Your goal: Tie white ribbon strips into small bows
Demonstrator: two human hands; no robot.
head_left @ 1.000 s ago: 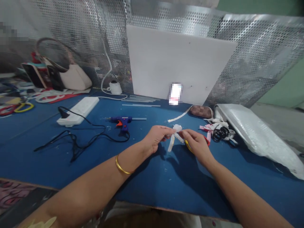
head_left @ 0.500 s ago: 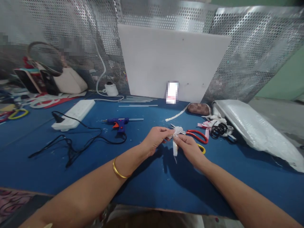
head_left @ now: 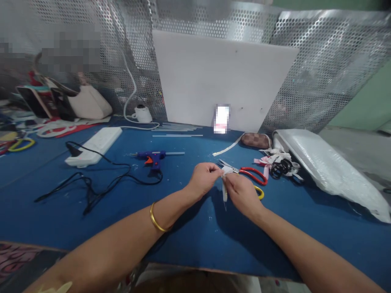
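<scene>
Left hand [head_left: 204,178] and right hand [head_left: 241,190] met low over the blue table [head_left: 189,236], fingertips pinched from both sides on a small white ribbon [head_left: 225,188]; upper part bunched between the fingers, one tail hanging free below, likely gripped this tightly to keep the folds from springing apart; both hands closed narrow on that ribbon, nothing else in either. Scissors [head_left: 249,173] flat on the table just behind the right hand, red and yellow handles, blades pointing left toward the ribbon, within easy reach. Glue gun [head_left: 152,156] farther left, cord trailing to a power strip [head_left: 93,145]. More ribbon pieces [head_left: 276,160] heaped to the right, beside a plastic-wrapped bundle [head_left: 324,167]; white board [head_left: 222,77] propped against the perforated screen behind.
</scene>
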